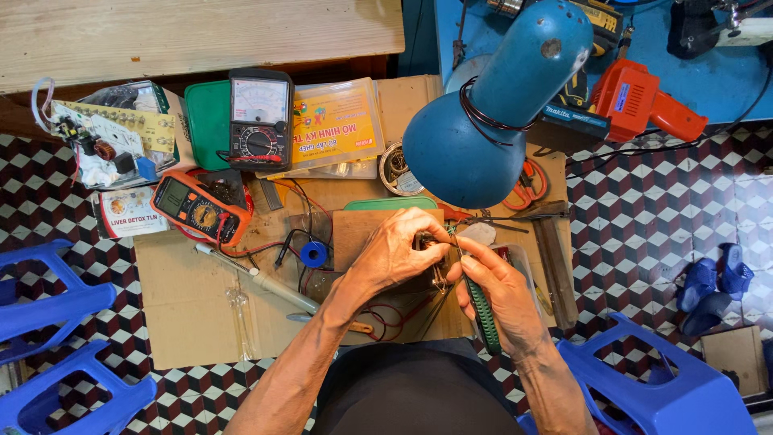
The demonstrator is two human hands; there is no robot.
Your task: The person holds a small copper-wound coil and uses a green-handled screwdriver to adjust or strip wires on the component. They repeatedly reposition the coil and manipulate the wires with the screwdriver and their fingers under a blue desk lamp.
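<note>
My left hand (403, 254) is curled around a small dark part (424, 241) with thin metal legs, pinched between thumb and fingers above a brown board (358, 229). My right hand (503, 290) grips a tool with a green ribbed handle (483, 314); its tip points up at the small part. Both hands meet just under the blue lamp shade (491, 121). What the tool tip touches is hidden by my fingers.
On the cardboard sheet (185, 306) lie an orange multimeter (197, 209), a black analogue meter (259, 119), a circuit board (113, 137), a soldering iron (258, 282), a blue solder spool (314, 254) and a hammer (555, 258). Blue plastic stools (56, 354) stand on either side. An orange power tool (644, 101) lies at the back right.
</note>
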